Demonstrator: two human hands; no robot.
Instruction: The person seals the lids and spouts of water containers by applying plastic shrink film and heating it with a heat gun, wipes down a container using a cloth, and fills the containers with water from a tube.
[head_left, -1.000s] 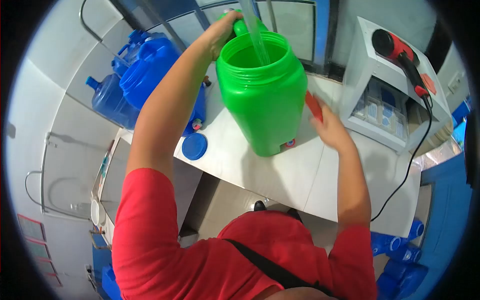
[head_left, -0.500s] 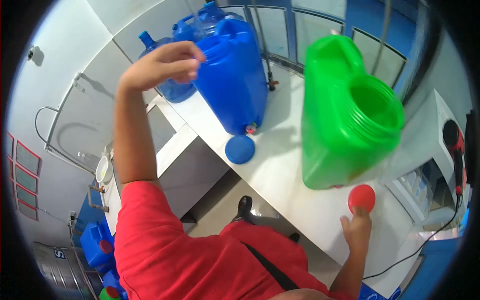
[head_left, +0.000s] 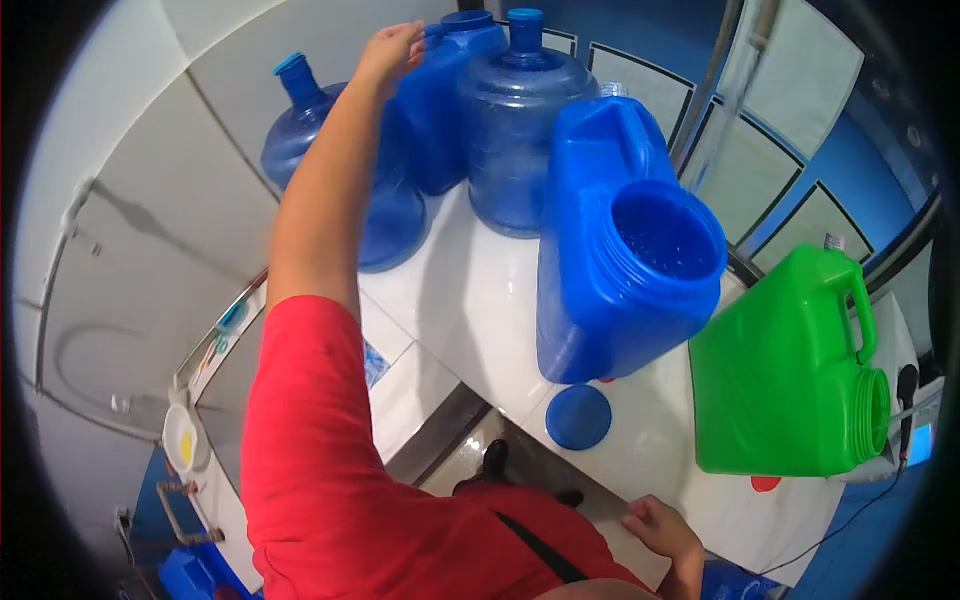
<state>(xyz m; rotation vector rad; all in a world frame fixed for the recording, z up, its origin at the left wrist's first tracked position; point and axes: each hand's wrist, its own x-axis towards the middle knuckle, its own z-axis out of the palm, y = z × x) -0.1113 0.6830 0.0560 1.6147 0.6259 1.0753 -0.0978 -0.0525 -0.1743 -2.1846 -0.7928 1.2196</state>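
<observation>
Left of the wide-mouthed blue plastic jerrycan [head_left: 580,325], my left hand [head_left: 396,50] half-curls, grip unclear; in front, my right hand [head_left: 660,526] curls loosely, empty.

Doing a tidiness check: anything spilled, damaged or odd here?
No clear spill or damage. The blue lid stands out: it lies loose on the counter, near its edge, while the blue jug beside it is open.

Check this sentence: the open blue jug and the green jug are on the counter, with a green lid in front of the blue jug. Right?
No: the lid in front of the open blue jug is blue, as the head view shows. That jug and the green jug are on the counter.
</observation>
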